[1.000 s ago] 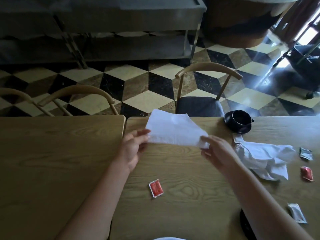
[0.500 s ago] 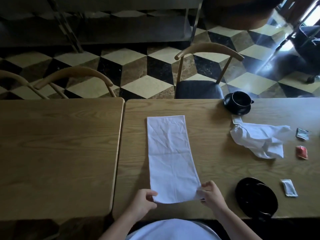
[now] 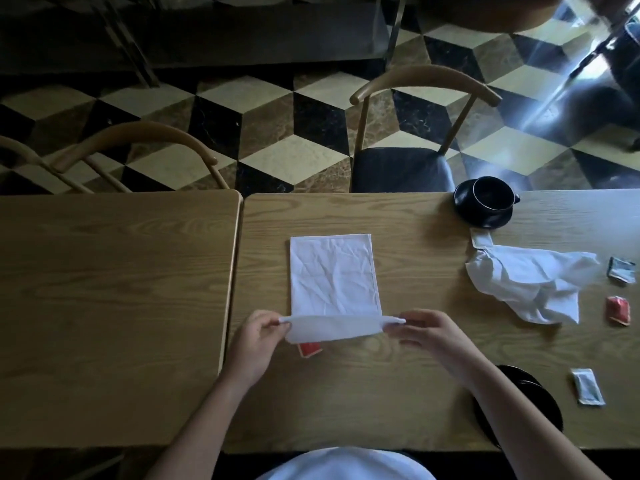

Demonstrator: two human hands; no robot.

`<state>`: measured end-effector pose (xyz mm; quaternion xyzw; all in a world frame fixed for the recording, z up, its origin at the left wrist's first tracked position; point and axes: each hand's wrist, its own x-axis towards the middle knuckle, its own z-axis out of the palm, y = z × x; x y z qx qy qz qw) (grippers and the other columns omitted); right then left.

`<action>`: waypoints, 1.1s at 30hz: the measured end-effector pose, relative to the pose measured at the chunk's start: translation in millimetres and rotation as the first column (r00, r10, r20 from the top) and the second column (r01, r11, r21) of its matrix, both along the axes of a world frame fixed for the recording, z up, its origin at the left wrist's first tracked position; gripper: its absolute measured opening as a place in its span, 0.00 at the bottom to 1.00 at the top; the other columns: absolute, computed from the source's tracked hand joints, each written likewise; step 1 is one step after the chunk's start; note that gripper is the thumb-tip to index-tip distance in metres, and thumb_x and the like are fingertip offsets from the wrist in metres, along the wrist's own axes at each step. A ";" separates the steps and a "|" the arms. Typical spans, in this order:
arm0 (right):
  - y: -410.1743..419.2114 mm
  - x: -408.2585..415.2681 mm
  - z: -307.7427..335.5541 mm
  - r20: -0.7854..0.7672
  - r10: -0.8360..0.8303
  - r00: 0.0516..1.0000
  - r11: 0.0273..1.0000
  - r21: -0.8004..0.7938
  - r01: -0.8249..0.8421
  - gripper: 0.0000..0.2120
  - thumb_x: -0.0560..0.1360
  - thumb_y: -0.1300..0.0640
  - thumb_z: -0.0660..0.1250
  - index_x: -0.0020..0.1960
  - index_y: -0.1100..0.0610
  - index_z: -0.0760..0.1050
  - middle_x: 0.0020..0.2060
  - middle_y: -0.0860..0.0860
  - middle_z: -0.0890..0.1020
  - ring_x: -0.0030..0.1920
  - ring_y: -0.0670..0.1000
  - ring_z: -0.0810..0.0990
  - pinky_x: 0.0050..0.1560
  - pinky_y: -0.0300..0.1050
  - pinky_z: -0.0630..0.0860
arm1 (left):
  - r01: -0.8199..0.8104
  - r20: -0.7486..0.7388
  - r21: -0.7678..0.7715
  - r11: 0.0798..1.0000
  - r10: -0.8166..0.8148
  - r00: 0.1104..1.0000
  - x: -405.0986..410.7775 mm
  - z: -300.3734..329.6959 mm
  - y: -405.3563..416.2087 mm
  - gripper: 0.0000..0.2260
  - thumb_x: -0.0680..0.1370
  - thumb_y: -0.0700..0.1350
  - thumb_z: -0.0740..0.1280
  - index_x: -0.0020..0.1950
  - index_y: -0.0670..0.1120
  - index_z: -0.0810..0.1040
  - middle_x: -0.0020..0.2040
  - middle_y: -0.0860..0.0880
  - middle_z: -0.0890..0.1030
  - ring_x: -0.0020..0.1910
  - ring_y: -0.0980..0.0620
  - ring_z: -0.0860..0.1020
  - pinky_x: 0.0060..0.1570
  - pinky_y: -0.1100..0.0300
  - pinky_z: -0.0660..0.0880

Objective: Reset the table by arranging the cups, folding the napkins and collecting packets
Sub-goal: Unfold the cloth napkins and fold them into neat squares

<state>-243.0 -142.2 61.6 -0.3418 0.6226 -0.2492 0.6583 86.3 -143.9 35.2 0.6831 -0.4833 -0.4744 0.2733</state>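
A white napkin (image 3: 332, 275) lies flat in the middle of the right-hand wooden table (image 3: 415, 386). Its near end is lifted and curled over. My left hand (image 3: 258, 337) pinches the left corner of that end and my right hand (image 3: 429, 332) pinches the right corner. A red packet (image 3: 309, 349) peeks out from under the raised edge. A crumpled white napkin (image 3: 533, 282) lies to the right. A black cup on its saucer (image 3: 485, 200) stands at the far edge. A black saucer (image 3: 526, 407) is partly hidden under my right forearm.
Packets lie at the right: a dark one (image 3: 621, 270), a red one (image 3: 618, 310) and a white one (image 3: 587, 386). A second wooden table (image 3: 114, 306) adjoins on the left. Wooden chairs (image 3: 415, 133) stand across the tables on a chequered floor.
A second ago I held the napkin up in the air; it was then laid out long on the table. Both hands have now lifted its near end up and away from me.
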 end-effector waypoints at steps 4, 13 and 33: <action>-59.9 -1.7 -5.7 -0.235 0.064 0.970 0.984 -0.147 -0.101 0.11 0.74 0.54 0.74 0.39 0.61 0.81 0.30 0.50 0.79 0.34 0.46 0.74 0.39 0.43 0.71 | -0.073 -0.009 0.032 0.997 0.074 0.997 -3.9 -3.8 -60.0 0.05 0.76 0.44 0.73 0.40 0.51 0.83 0.38 0.54 0.84 0.37 0.63 0.79 0.41 0.67 0.73; -177.3 14.1 -67.6 -0.409 0.102 0.907 0.980 -0.116 -0.163 0.12 0.77 0.54 0.70 0.37 0.58 0.76 0.31 0.47 0.75 0.34 0.48 0.73 0.36 0.44 0.66 | -0.209 -0.065 0.212 0.955 0.227 0.972 -23.0 -43.4 -163.2 0.05 0.78 0.41 0.69 0.42 0.44 0.78 0.37 0.46 0.77 0.34 0.51 0.73 0.30 0.64 0.71; -209.6 24.3 -119.0 -0.644 0.100 0.758 0.985 -0.045 -0.169 0.09 0.77 0.51 0.67 0.50 0.57 0.77 0.43 0.51 0.81 0.50 0.56 0.81 0.44 0.44 0.70 | -0.234 0.343 0.265 0.936 0.135 0.930 -35.8 -96.8 -219.2 0.10 0.73 0.51 0.69 0.39 0.47 0.74 0.34 0.49 0.78 0.35 0.47 0.77 0.39 0.56 0.73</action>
